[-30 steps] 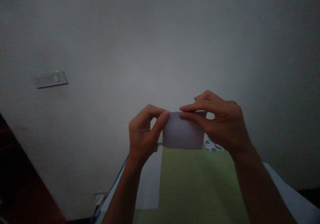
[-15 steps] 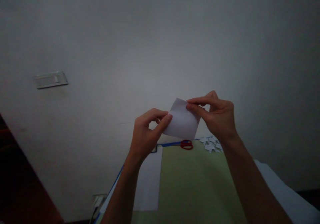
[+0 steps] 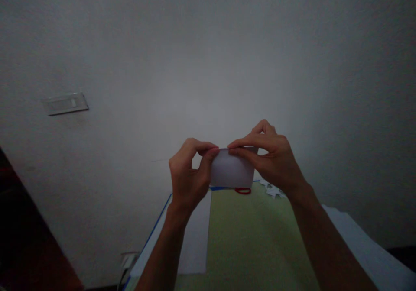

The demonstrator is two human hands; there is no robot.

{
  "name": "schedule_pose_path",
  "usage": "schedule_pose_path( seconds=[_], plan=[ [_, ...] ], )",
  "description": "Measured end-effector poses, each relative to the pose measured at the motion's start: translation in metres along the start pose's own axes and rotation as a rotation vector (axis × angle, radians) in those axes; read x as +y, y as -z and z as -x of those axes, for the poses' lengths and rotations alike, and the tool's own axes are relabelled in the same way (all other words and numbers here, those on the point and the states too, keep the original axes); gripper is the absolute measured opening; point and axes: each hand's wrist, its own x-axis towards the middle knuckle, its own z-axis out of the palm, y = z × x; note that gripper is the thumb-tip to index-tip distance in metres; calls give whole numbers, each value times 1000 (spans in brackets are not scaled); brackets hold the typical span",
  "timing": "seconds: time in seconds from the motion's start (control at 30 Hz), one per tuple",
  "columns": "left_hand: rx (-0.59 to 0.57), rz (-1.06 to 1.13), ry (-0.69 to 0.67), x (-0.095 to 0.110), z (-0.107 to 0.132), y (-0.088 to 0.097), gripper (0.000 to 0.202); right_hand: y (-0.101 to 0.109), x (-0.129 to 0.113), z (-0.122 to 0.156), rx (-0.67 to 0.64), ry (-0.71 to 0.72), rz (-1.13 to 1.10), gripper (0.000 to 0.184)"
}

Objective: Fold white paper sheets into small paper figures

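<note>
A small piece of white paper (image 3: 232, 169) is held up in front of me, above the far edge of the table. My left hand (image 3: 194, 167) pinches its top left corner between thumb and forefinger. Along the same top edge, the thumb and fingers of my right hand (image 3: 268, 154) pinch the paper right of the middle. The upper edge looks folded or bent over; I cannot tell which. Just below the paper shows one red handle of the scissors (image 3: 243, 191), the rest hidden behind it.
A white sheet (image 3: 195, 239) lies on the left of the green tabletop (image 3: 250, 243). Several white paper cut-outs (image 3: 274, 191) lie at the far right, partly behind my right hand. More white material (image 3: 354, 234) covers the right side. A wall with a switch plate (image 3: 66, 104) stands behind.
Both hands have come closer together, the right one moving left along the paper. The sheet's raised top corner is now level, and the paper hangs slightly lower, covering more of the scissors.
</note>
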Motion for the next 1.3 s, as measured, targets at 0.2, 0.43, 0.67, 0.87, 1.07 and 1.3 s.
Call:
schedule_pose_path(
  seconds=[0.2, 0.43, 0.67, 0.87, 1.07, 1.3],
  plan=[
    [6, -220, -235, 3, -4, 0, 12, 0, 1, -1, -154, 118, 68, 20],
    [61, -133, -8, 16, -6, -1, 19, 2, 3, -2, 113, 127, 258, 13],
    [-164, 531, 874, 23, -9, -6, 69, -2, -2, 4, 282, 177, 322, 21],
    [-66, 736, 1020, 11, -11, -9, 50, -10, 6, 7, 120, 242, 207, 20],
    [46, 534, 767, -6, -4, -16, 34, -12, 10, 6, -46, 135, 118, 21],
    [-39, 242, 424, 2, -1, -18, 18, -14, -8, -2, 131, -182, -255, 31]
  ],
)
